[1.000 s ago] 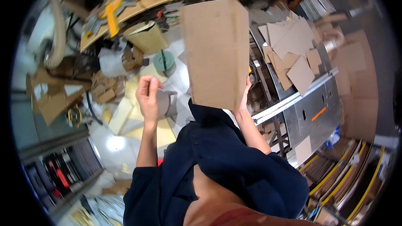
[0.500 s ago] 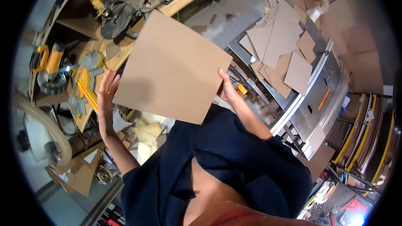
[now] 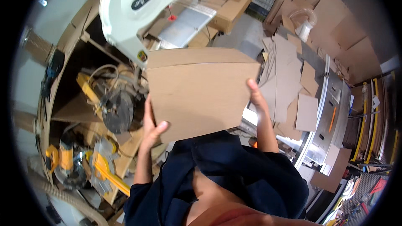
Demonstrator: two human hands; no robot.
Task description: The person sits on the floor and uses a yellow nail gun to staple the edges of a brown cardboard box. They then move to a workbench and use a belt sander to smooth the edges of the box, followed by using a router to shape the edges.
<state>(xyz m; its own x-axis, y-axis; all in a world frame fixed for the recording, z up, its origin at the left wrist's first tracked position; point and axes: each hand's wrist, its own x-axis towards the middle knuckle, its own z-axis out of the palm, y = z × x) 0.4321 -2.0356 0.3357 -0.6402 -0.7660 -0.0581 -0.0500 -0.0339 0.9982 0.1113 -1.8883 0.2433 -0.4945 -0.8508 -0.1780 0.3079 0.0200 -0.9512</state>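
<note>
The tan box (image 3: 201, 94) is aloft in front of the dark shirt (image 3: 217, 150), left hand (image 3: 150, 130) and right hand (image 3: 258, 101) clamped on opposite sides; this looks like two-handed handling, and any next move likely calls for even pressure.

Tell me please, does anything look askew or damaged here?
The loose brown sheets to the right lie askew, overlapping at mixed angles instead of neatly stacked. The held brown box shows no clear damage.
</note>
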